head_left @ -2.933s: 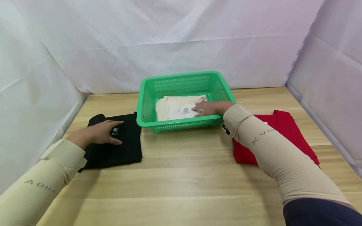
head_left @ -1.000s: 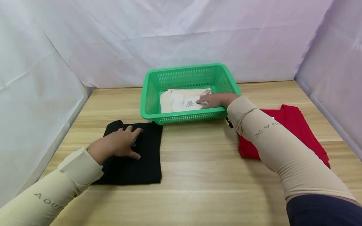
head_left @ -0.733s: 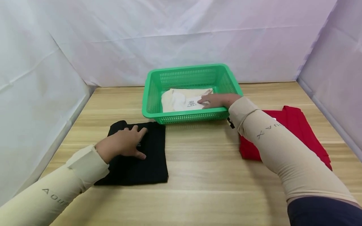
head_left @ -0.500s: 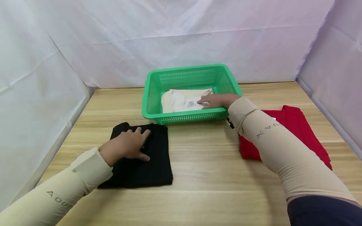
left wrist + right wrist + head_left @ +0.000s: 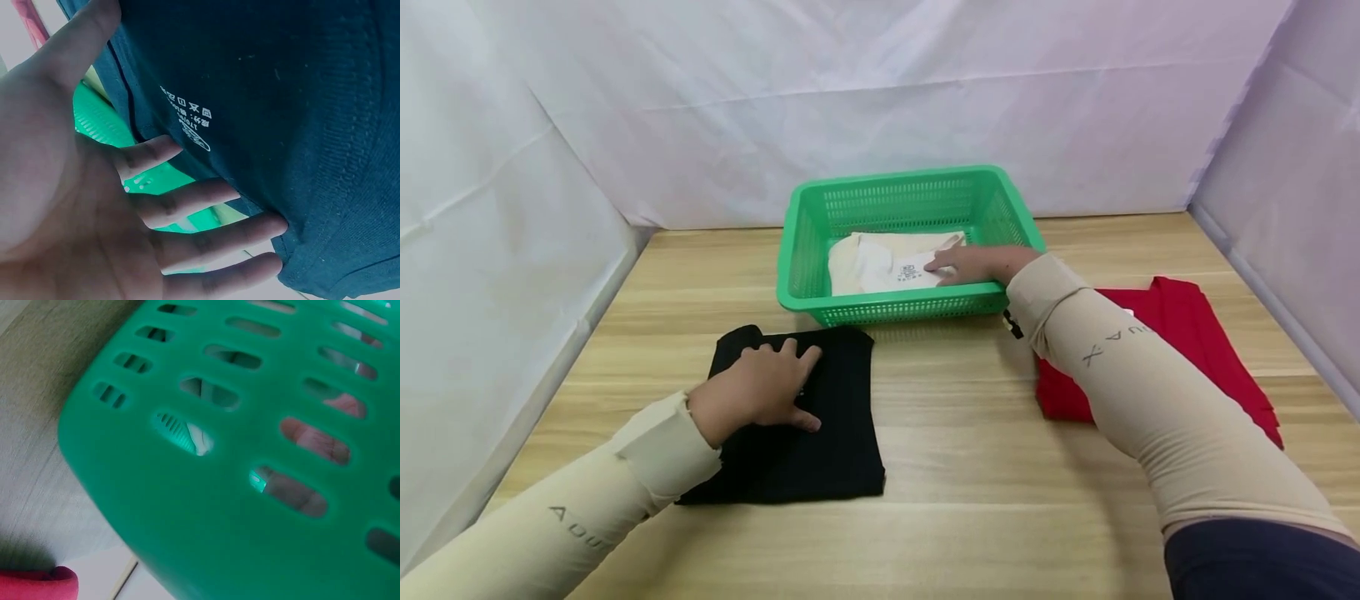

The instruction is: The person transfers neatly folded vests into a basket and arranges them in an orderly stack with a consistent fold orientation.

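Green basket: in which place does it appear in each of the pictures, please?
Head: green basket just above the centre.
Left wrist: left of centre, partly hidden behind the fingers of the left hand.
Right wrist: its slotted wall fills most of the picture.
Shared landmark: red cloth, right side in head, bottom left in right wrist, and probably the red strip top left in left wrist.
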Motion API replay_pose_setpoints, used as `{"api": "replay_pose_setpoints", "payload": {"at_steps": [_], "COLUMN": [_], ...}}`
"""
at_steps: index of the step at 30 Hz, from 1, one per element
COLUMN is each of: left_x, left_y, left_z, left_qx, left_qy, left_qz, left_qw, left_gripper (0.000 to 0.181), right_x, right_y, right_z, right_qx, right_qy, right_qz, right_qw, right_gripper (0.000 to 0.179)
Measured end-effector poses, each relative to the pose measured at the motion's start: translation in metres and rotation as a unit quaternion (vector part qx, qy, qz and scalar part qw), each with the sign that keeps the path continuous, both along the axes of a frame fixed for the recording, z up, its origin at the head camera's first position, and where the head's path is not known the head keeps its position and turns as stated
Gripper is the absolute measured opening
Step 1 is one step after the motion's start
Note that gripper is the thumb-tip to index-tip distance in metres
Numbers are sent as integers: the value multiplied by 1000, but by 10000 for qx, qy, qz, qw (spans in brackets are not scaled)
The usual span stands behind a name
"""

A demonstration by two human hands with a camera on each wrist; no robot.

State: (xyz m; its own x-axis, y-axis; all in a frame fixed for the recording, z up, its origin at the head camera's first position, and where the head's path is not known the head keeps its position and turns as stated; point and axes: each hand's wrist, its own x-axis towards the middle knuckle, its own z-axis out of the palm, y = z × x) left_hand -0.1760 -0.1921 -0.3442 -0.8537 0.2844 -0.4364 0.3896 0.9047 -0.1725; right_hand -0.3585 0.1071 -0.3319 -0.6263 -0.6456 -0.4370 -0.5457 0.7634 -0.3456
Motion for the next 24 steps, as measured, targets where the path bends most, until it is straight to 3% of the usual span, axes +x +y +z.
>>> {"api": "replay_pose_setpoints", "payload": {"at_steps": [13,24], "left_x": [7,5], "left_y": [11,11], "left_z": [6,5], "left_qx": [-36,33], "left_qy": [1,-23], "left_qz": [58,131], "left_qw": [10000,9999], "left_gripper": [104,104], "right_x": [0,-2], "right_y": [1,1], "right_z": [1,-1], "right_qx": [-59,-166], "right_qy": [-15,5], "right_qz": [79,157], "right_qw": [10000,9997], "right_gripper": [54,54]}}
